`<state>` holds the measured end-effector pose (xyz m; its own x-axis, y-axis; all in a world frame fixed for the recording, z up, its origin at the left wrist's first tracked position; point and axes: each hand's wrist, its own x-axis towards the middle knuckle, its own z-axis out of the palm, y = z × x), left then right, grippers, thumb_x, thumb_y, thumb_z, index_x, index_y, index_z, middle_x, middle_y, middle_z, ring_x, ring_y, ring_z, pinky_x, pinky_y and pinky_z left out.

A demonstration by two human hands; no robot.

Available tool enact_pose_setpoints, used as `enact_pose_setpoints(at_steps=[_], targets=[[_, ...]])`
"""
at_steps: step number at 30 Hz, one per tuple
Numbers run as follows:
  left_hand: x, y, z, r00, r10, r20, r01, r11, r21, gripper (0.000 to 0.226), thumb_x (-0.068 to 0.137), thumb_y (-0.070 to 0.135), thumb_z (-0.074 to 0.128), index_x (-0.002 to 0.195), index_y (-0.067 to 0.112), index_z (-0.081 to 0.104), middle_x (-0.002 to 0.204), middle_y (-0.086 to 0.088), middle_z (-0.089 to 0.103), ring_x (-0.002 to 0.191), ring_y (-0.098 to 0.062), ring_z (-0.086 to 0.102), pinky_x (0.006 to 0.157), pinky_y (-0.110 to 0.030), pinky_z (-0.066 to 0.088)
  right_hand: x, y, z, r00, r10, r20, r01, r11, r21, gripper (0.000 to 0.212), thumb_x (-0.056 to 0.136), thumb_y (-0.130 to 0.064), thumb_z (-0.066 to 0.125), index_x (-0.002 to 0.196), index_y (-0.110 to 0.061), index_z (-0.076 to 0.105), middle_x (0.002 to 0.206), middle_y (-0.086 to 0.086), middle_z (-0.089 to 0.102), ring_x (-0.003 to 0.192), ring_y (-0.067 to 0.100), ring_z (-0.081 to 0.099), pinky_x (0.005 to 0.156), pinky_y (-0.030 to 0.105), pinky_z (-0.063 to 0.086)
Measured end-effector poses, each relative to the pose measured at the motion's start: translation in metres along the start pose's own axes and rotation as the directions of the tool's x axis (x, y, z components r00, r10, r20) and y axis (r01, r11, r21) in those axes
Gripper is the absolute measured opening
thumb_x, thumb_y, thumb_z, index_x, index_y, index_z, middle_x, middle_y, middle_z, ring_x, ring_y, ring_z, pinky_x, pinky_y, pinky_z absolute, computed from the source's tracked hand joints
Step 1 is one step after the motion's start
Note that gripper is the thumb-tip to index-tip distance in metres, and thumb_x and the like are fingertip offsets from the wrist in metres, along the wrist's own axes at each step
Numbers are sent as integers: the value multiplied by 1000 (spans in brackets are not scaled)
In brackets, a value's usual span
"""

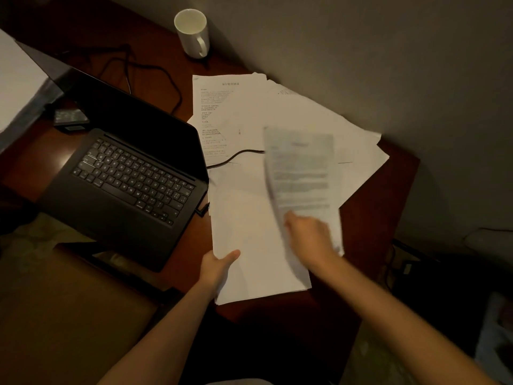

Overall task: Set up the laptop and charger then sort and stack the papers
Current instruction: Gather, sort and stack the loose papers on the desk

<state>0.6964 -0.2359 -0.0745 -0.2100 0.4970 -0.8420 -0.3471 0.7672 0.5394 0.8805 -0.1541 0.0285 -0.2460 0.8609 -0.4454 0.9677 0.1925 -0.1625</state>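
Currently left hand (219, 263) grips stack (249, 232); right hand (308, 234) pinches sheet (302, 173). Risk: the swinging sheet snags cable (236, 157), scattering papers (277, 112).

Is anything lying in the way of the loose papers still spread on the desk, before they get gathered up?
Yes. A black cable runs from the laptop across the spread papers, lying on top of them. The left hand grips the stack; the right hand holds a printed sheet.

White papers (291, 112) with dark print, a black laptop (133, 168), white mug (193, 31), reddish-brown desk (388, 190).
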Motion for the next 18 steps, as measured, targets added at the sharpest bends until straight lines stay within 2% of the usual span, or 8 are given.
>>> enact_pose_setpoints(at_steps=[3,6,8,10,12,13,15,18], targets=[[-2,2,2,1000,1,-15,0,998,69,19,83,2,69,97,11,61,95,-5,66,88,-26,64,79,-38,53,-3,-30,46,996,-31,81,3,948,319,21,97,-21,43,101,-9,60,91,13,67,85,32,62,63,31,36],[-5,6,2,1000,-24,-4,24,1000,0,14,90,6,49,101,2,57,88,-11,64,80,-26,62,69,-34,50,-6,-48,73,990,-81,116,19,889,458,24,96,-23,46,100,-8,64,95,13,68,90,29,61,68,30,39],[-6,7,1,998,8,56,-4,997,-74,23,97,22,44,101,7,61,93,-10,68,86,-24,64,72,-32,49,-11,-57,80,983,-123,138,37,863,504,25,98,-23,44,107,-11,64,105,12,65,100,27,56,78,30,42],[-6,6,0,994,58,96,-53,997,-61,26,95,36,50,102,16,66,98,-3,72,92,-16,68,75,-28,51,-15,-61,82,964,-200,178,67,825,561,30,99,-22,41,120,-19,61,119,8,61,114,23,49,96,32,40],[-5,4,1,996,60,62,-57,997,-48,20,86,29,67,99,14,68,92,-1,74,84,-16,71,70,-28,55,-14,-55,77,939,-277,205,89,769,633,35,98,-15,40,127,-22,59,129,4,59,123,18,46,110,29,31],[-3,3,2,998,49,35,-47,998,-36,20,81,22,74,98,13,68,90,-2,74,82,-18,71,68,-29,56,-10,-48,72,944,-266,194,73,744,665,36,97,-12,40,126,-22,60,131,2,58,124,16,47,112,27,29],[1,0,3,999,27,18,-27,1000,3,19,78,12,76,95,13,66,93,-6,73,83,-23,71,69,-35,58,10,-21,62,987,-112,118,1,727,687,37,95,-7,42,124,-20,60,130,0,57,121,14,49,110,29,34],[5,-4,0,999,32,37,-33,999,27,16,84,9,69,99,14,64,99,-4,71,87,-22,70,71,-38,57,68,35,44,991,93,-91,-43,894,445,41,88,0,44,127,-11,52,132,9,49,121,23,47,98,35,42]])
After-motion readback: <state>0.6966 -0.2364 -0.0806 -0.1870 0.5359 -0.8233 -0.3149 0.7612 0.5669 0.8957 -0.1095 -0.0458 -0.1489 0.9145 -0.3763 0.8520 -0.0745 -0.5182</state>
